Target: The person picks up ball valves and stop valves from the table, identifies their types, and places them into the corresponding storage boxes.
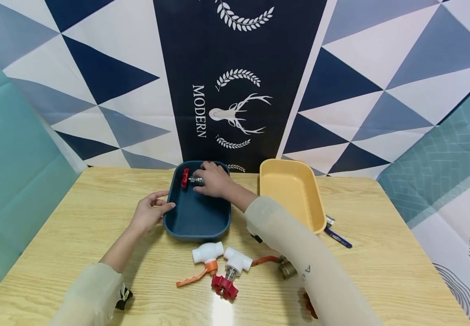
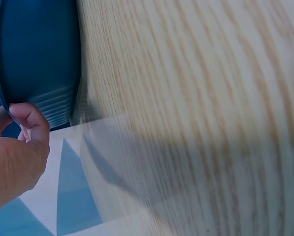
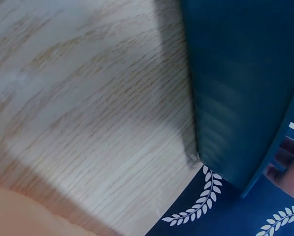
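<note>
A dark blue bin (image 1: 196,222) stands at the back of the table. My left hand (image 1: 150,213) pinches the bin's left rim between thumb and fingers; the left wrist view shows this hand (image 2: 19,152) at the rim too. Inside the bin's far end, my right hand (image 1: 214,180) holds a metal valve with a red handwheel (image 1: 185,178), thumb on the near side and fingers on the far side. Most of the valve's body is hidden by the hand. The right wrist view shows mainly the bin's outer wall (image 3: 235,98).
A yellow bin (image 1: 291,194) stands right, with a blue-lever valve (image 1: 338,236) beside it. In front lie a white valve with orange lever (image 1: 208,252), a white valve with red handwheel (image 1: 225,286) and a red-lever brass valve (image 1: 287,268). A red handwheel (image 1: 310,307) shows partly under the right sleeve.
</note>
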{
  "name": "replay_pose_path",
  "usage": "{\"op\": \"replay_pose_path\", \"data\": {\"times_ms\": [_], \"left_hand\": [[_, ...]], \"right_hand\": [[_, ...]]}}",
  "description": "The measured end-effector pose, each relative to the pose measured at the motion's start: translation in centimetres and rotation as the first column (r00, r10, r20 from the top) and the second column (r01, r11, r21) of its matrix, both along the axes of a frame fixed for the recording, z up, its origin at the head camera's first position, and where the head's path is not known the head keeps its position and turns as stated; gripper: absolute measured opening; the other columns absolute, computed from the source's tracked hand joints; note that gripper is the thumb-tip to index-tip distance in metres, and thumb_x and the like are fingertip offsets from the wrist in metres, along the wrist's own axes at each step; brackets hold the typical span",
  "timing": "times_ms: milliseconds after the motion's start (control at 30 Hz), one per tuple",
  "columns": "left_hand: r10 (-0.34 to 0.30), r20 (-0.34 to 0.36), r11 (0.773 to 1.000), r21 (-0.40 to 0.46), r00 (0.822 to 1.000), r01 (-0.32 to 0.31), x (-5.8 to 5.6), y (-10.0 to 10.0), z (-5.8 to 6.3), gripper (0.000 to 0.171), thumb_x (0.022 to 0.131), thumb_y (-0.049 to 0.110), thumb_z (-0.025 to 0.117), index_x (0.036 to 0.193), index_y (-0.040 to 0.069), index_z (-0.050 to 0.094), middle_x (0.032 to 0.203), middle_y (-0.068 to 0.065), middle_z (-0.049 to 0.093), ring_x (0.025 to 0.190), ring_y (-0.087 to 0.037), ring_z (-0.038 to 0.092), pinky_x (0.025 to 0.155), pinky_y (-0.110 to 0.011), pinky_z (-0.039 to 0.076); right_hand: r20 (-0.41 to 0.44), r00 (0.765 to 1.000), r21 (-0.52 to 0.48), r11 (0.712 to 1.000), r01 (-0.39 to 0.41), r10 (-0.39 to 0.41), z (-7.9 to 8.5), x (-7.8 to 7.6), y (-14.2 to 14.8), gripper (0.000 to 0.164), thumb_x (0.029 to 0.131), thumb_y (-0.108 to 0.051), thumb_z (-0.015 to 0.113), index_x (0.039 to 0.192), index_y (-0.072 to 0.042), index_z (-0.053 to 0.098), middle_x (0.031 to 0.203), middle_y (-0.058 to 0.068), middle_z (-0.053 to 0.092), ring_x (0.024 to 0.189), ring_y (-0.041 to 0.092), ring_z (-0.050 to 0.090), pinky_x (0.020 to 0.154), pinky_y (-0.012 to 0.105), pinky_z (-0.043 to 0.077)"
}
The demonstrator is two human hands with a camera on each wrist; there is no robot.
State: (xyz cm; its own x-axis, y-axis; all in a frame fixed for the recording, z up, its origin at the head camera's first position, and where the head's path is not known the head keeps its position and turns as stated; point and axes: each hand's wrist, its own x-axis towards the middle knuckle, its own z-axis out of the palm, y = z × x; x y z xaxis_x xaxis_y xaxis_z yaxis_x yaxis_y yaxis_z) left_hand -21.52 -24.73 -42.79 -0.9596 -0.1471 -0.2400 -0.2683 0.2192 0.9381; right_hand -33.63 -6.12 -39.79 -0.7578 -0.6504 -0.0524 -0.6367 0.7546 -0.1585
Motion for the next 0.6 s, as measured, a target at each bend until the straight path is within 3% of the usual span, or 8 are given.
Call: {"op": "replay_pose_path", "data": {"times_ms": [300,600], "left_hand": [[0.004,0.009,1.0,-0.015,1.0,-0.003,0.0,0.1,0.1,0.05,0.091,0.016,0.061,0.137,0.007,0.044,0.091,-0.003,0.051,0.06,-0.006,0.047,0.053,-0.02,0.048],[0.004,0.01,1.0,-0.025,1.0,-0.003,0.3,0.4,0.5,0.05,0.091,0.016,0.061,0.137,0.007,0.044,0.091,-0.004,0.05,0.061,-0.007,0.048,0.054,-0.021,0.048]], "right_hand": [[0.022,1.0,-0.079,0.997,0.023,-0.021,0.8,0.5,0.7,0.047,0.087,-0.047,0.061,0.127,-0.023,0.057,0.131,0.007,0.049,0.122,0.024,0.045,0.101,0.042,0.04],[0.143,0.989,-0.242,0.968,0.072,-0.038,1.3,1.0,1.6,0.045,0.085,-0.039,0.067,0.123,-0.017,0.06,0.125,0.009,0.052,0.106,0.021,0.051,0.093,0.036,0.045]]}}
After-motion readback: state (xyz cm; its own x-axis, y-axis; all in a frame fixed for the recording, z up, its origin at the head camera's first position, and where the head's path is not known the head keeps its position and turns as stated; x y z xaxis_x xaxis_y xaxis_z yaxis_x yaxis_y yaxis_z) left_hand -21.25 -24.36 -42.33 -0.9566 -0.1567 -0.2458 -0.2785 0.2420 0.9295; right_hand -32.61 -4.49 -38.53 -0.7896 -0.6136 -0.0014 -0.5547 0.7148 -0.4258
